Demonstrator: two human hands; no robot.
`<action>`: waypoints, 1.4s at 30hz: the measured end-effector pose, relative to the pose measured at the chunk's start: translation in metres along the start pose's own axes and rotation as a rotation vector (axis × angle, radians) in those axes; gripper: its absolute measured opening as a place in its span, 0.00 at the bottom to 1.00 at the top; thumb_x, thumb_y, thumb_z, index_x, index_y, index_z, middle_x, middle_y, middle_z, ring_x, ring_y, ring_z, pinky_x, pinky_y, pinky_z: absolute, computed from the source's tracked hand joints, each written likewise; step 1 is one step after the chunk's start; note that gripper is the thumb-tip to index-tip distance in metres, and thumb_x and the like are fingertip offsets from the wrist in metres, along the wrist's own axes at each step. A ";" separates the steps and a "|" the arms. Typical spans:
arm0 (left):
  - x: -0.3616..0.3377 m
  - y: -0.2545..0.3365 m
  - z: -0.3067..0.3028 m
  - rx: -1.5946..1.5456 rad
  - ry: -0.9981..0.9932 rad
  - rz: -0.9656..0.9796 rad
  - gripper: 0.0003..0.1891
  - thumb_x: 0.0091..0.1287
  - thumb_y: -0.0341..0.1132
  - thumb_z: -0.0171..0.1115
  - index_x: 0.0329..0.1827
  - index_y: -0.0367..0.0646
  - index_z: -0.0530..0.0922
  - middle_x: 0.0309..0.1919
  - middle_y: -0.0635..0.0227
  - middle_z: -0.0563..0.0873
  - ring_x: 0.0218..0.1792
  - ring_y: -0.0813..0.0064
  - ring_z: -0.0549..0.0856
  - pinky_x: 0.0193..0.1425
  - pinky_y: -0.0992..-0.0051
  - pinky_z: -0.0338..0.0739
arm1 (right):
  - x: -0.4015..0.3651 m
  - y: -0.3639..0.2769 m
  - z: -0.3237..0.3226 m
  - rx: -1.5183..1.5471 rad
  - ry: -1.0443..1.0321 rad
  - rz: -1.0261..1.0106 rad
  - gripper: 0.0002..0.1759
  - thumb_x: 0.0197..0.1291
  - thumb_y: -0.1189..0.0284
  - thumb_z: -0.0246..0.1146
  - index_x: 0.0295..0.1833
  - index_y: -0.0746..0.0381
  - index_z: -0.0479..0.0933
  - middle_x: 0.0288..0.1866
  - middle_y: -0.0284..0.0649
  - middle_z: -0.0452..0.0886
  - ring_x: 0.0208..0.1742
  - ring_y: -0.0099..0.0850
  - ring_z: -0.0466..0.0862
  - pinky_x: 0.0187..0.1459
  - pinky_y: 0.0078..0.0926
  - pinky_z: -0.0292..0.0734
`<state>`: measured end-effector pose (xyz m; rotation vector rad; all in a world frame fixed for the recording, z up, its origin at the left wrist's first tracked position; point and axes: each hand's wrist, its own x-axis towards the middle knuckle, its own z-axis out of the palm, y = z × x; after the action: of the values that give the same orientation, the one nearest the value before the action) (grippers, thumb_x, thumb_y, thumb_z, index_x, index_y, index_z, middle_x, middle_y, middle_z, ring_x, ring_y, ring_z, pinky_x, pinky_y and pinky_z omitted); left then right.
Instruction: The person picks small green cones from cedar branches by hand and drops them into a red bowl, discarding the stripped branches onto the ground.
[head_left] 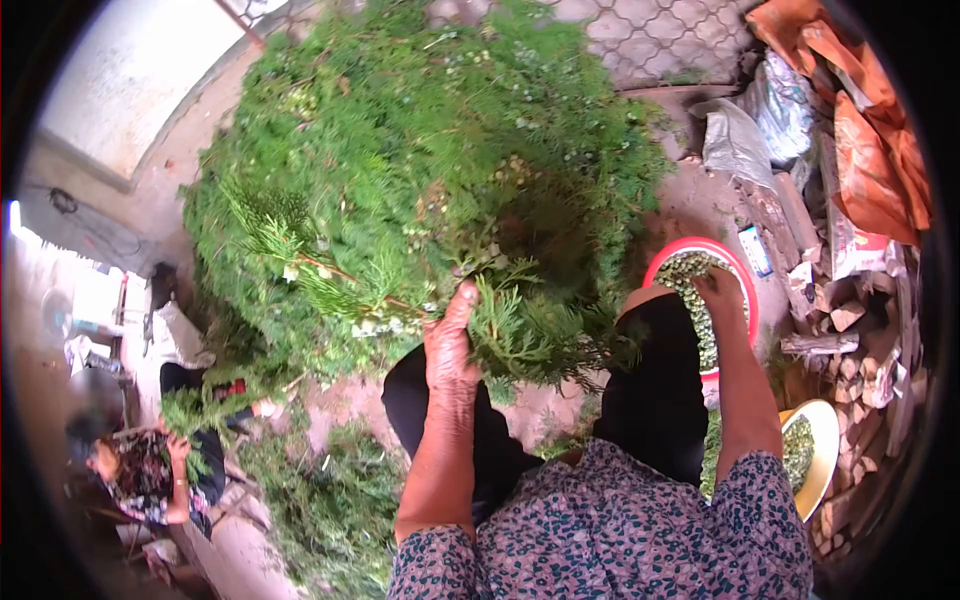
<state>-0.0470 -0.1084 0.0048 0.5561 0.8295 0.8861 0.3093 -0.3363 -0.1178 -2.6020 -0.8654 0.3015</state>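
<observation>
My left hand (452,345) is closed around a leafy evergreen branch (350,275), which looks like arborvitae. Its green sprays reach out to the left and right of my fist, with small pale cones along the stem. My right hand (718,290) is over a red-rimmed basin (750,300) beside my right knee. Its fingers point down, slightly apart, at the small green cones (690,270) in the basin. A large heap of cut evergreen branches (400,150) lies in front of me.
A yellow basin (828,440) with green cones stands by my right elbow. Stacked firewood (855,390), an orange sack (870,150) and grey plastic bags (740,135) line the right side. At left, another person (145,470) sits holding green sprigs, near more branches (320,500).
</observation>
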 end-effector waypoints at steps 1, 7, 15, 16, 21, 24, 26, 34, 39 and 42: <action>-0.009 -0.001 0.002 0.057 0.073 0.020 0.23 0.53 0.28 0.69 0.53 0.44 0.74 0.45 0.71 0.81 0.47 0.74 0.77 0.55 0.71 0.70 | -0.004 0.034 0.018 0.058 0.138 -0.062 0.26 0.43 0.62 0.70 0.45 0.68 0.75 0.41 0.51 0.77 0.42 0.42 0.78 0.45 0.35 0.73; -0.075 0.001 0.031 0.078 -0.046 0.057 0.22 0.52 0.28 0.70 0.52 0.45 0.75 0.42 0.72 0.81 0.43 0.75 0.78 0.47 0.73 0.73 | -0.010 0.137 0.033 -0.321 0.113 0.068 0.27 0.41 0.64 0.71 0.47 0.65 0.75 0.44 0.49 0.78 0.48 0.40 0.77 0.49 0.34 0.73; -0.122 -0.010 0.024 0.141 -0.042 0.081 0.23 0.51 0.30 0.72 0.51 0.42 0.75 0.41 0.70 0.82 0.40 0.78 0.79 0.46 0.77 0.73 | 0.010 0.242 0.071 -0.327 0.168 0.442 0.12 0.51 0.69 0.56 0.40 0.60 0.80 0.38 0.43 0.82 0.40 0.35 0.81 0.43 0.29 0.75; -0.128 -0.011 0.021 0.100 -0.063 0.108 0.24 0.51 0.30 0.72 0.52 0.41 0.75 0.41 0.70 0.82 0.41 0.77 0.80 0.48 0.76 0.73 | 0.014 0.236 0.069 -0.142 0.307 0.484 0.13 0.51 0.70 0.53 0.38 0.60 0.81 0.38 0.44 0.82 0.39 0.37 0.82 0.41 0.30 0.74; -0.131 -0.021 -0.028 0.034 -0.054 0.078 0.25 0.50 0.31 0.72 0.52 0.41 0.75 0.43 0.67 0.82 0.44 0.74 0.81 0.52 0.73 0.74 | -0.010 0.152 0.023 0.531 0.336 0.607 0.11 0.53 0.70 0.58 0.41 0.62 0.79 0.36 0.37 0.81 0.38 0.28 0.81 0.35 0.26 0.78; -0.136 -0.022 -0.028 0.024 0.007 0.072 0.25 0.49 0.32 0.73 0.52 0.41 0.75 0.42 0.66 0.82 0.42 0.74 0.81 0.51 0.73 0.75 | -0.039 0.007 -0.024 1.105 0.150 0.231 0.11 0.56 0.69 0.60 0.42 0.62 0.78 0.31 0.30 0.77 0.28 0.20 0.76 0.31 0.17 0.74; -0.130 -0.028 -0.039 0.079 -0.018 0.062 0.23 0.51 0.32 0.72 0.51 0.41 0.75 0.40 0.67 0.83 0.40 0.75 0.81 0.47 0.74 0.76 | -0.071 -0.098 -0.055 1.146 0.029 -0.041 0.07 0.58 0.72 0.60 0.41 0.61 0.78 0.31 0.29 0.79 0.28 0.18 0.75 0.31 0.14 0.69; -0.140 -0.027 -0.042 0.126 0.027 0.005 0.21 0.54 0.34 0.69 0.50 0.41 0.75 0.37 0.70 0.81 0.33 0.77 0.80 0.35 0.77 0.77 | -0.149 -0.265 -0.062 0.874 -0.361 -1.087 0.10 0.57 0.71 0.61 0.44 0.63 0.78 0.35 0.41 0.79 0.35 0.36 0.79 0.39 0.27 0.72; -0.142 -0.019 -0.040 0.110 0.033 -0.032 0.21 0.53 0.35 0.70 0.49 0.40 0.76 0.35 0.70 0.82 0.30 0.79 0.80 0.33 0.78 0.76 | -0.151 -0.266 -0.048 0.834 -0.383 -1.064 0.12 0.55 0.74 0.62 0.45 0.64 0.77 0.33 0.38 0.78 0.37 0.32 0.77 0.40 0.26 0.70; -0.136 -0.020 -0.036 0.118 0.035 -0.037 0.20 0.52 0.34 0.71 0.47 0.39 0.77 0.33 0.70 0.82 0.29 0.79 0.80 0.31 0.78 0.76 | -0.147 -0.263 -0.042 0.929 -0.484 -1.007 0.11 0.52 0.76 0.64 0.43 0.64 0.78 0.32 0.36 0.76 0.37 0.28 0.76 0.39 0.24 0.69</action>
<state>-0.1172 -0.2308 0.0228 0.6276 0.9252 0.8189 0.0675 -0.2440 0.0422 -1.0701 -1.5675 0.7881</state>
